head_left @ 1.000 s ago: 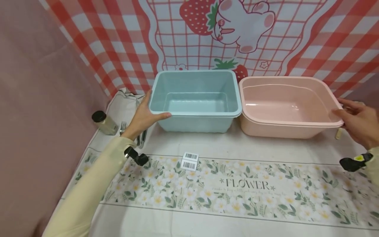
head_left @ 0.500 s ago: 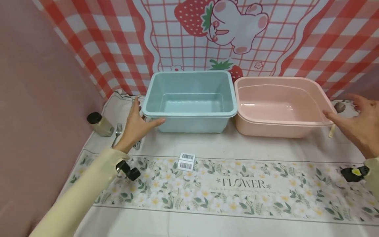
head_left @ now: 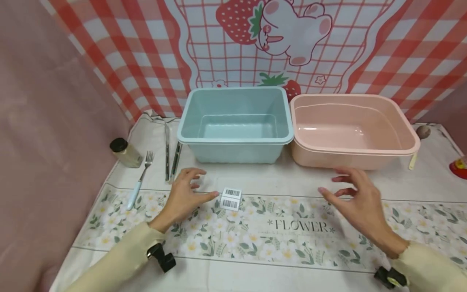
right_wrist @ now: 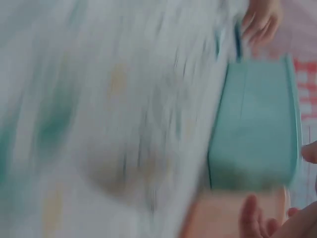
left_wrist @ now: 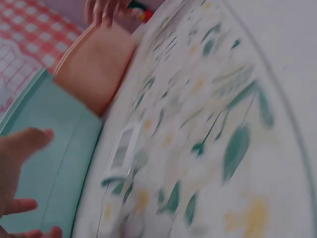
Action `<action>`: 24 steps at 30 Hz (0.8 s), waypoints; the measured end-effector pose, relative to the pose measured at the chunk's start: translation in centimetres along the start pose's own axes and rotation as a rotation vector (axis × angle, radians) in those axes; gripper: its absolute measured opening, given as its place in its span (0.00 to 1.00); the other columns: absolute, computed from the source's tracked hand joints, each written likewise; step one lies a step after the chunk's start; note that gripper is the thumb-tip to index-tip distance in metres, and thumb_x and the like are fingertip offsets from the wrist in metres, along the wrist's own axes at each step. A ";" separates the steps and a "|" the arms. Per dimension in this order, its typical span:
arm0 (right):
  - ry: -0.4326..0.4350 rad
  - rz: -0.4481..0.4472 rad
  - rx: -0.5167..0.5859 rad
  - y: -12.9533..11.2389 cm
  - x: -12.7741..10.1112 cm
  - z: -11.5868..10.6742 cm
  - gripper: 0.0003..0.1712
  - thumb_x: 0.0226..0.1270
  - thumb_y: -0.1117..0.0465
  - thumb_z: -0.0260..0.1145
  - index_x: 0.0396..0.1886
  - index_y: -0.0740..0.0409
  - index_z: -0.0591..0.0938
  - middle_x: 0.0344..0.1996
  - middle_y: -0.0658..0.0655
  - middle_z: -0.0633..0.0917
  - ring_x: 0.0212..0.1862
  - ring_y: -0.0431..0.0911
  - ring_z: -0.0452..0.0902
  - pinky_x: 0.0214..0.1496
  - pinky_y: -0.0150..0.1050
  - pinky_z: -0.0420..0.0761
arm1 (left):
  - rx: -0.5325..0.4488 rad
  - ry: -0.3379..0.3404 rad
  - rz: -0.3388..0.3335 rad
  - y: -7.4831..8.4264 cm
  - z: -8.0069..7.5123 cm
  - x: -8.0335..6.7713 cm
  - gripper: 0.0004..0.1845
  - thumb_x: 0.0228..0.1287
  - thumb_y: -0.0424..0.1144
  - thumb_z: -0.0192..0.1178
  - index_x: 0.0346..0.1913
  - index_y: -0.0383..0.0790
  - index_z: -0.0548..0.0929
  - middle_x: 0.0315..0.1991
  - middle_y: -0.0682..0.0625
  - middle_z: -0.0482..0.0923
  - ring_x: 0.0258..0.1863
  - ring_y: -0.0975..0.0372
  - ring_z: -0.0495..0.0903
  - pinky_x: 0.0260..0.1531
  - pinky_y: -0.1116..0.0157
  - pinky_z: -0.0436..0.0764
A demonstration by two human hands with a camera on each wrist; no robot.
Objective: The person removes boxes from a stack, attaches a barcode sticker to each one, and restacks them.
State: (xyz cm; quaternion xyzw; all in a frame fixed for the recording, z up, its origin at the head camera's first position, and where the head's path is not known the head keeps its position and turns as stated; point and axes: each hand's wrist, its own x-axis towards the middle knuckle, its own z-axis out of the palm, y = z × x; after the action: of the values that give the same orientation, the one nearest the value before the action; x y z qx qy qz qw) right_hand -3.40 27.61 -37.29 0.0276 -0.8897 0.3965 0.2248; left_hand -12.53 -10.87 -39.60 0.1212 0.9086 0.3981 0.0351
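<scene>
Flowered cloth covers the counter (head_left: 292,263); both hands hover released, the left hand (head_left: 184,194) beside a white barcode label (head_left: 232,198). Behind stand a rectangular blue plastic tub (head_left: 236,121) and a rectangular pink plastic tub (head_left: 352,129); the right hand (head_left: 355,200) is empty.

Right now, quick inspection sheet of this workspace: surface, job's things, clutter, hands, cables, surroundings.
Surface: white tablecloth with a floral FLOWER band, lying flat.
Job's things: rectangular light-blue plastic tub and rectangular pink plastic basin, both upright with nothing seen inside, side by side at the back; whether they touch cannot be told.
Clutter: white barcode label by the left thumb; blue-handled metal fork; metal tongs; small black-capped bottle; spoon behind the basin; red object at the right edge.
Hands: left hand and right hand over the cloth, fingers relaxed, holding nothing.
Cables: nothing seen.
Surroundings: red-checked strawberry-and-bunny backdrop; pink cloth wall on the left.
</scene>
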 end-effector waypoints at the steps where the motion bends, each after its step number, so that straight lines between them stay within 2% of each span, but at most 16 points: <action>1: -0.060 0.071 0.051 -0.7 -0.4 0.9 0.30 0.54 0.65 0.75 0.56 0.65 0.75 0.51 0.62 0.78 0.44 0.25 0.76 0.37 0.19 0.79 | 0.011 -0.011 0.005 0.3 0.5 -0.4 0.36 0.47 0.47 0.76 0.60 0.39 0.75 0.58 0.41 0.69 0.51 0.47 0.79 0.48 0.55 0.83; 3: -0.191 0.205 0.115 -1.8 -0.9 2.8 0.30 0.58 0.60 0.73 0.59 0.61 0.74 0.54 0.62 0.79 0.46 0.33 0.81 0.39 0.24 0.82 | 0.038 -0.031 0.022 0.8 1.5 -1.0 0.33 0.47 0.44 0.76 0.57 0.38 0.77 0.52 0.42 0.74 0.44 0.51 0.81 0.42 0.58 0.84; 6: -0.350 0.328 0.188 -3.0 -1.3 5.5 0.31 0.61 0.54 0.71 0.61 0.57 0.74 0.55 0.63 0.81 0.48 0.46 0.84 0.42 0.30 0.83 | 0.069 -0.048 0.040 1.1 2.8 -1.6 0.29 0.48 0.41 0.76 0.54 0.37 0.79 0.44 0.43 0.79 0.35 0.57 0.82 0.35 0.63 0.83; 8: -0.419 0.371 0.238 -3.6 -1.4 7.5 0.30 0.60 0.55 0.72 0.61 0.56 0.74 0.54 0.63 0.82 0.47 0.48 0.85 0.41 0.32 0.83 | 0.078 -0.047 0.036 1.2 3.6 -1.7 0.27 0.49 0.40 0.75 0.53 0.37 0.80 0.41 0.44 0.80 0.33 0.59 0.82 0.34 0.66 0.83; 10: -0.460 0.401 0.283 -4.2 -1.4 9.3 0.28 0.59 0.57 0.72 0.59 0.55 0.76 0.52 0.62 0.83 0.45 0.46 0.86 0.40 0.33 0.83 | 0.071 -0.030 0.034 1.3 4.1 -1.7 0.25 0.50 0.38 0.75 0.52 0.36 0.80 0.40 0.44 0.80 0.33 0.60 0.82 0.33 0.67 0.83; 12: -0.477 0.429 0.339 -4.7 -1.2 11.0 0.26 0.59 0.60 0.72 0.57 0.56 0.78 0.49 0.62 0.84 0.40 0.44 0.86 0.38 0.34 0.84 | 0.063 -0.005 0.040 1.4 4.5 -1.6 0.23 0.51 0.36 0.73 0.51 0.34 0.81 0.39 0.43 0.81 0.33 0.60 0.82 0.33 0.67 0.83; 16: -0.456 0.464 0.416 -5.5 -0.7 13.6 0.20 0.57 0.63 0.72 0.51 0.58 0.82 0.43 0.61 0.87 0.32 0.43 0.87 0.33 0.34 0.84 | 0.051 0.033 0.063 1.6 5.1 -1.2 0.17 0.55 0.31 0.68 0.48 0.32 0.82 0.37 0.42 0.82 0.33 0.59 0.84 0.32 0.68 0.84; 24: -0.447 0.475 0.512 -6.0 0.1 15.8 0.14 0.58 0.68 0.71 0.45 0.63 0.84 0.33 0.60 0.88 0.29 0.46 0.86 0.30 0.36 0.85 | 0.015 0.063 0.054 1.8 5.9 -0.8 0.14 0.53 0.27 0.68 0.44 0.32 0.82 0.33 0.43 0.83 0.31 0.59 0.84 0.31 0.71 0.83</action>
State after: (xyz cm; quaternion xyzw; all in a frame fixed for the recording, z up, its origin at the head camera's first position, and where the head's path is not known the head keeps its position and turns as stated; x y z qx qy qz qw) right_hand -8.08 12.11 -42.34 -0.0381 -0.7707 0.6303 -0.0858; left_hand -10.50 -5.69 -42.34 0.1331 0.9086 0.3959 -0.0051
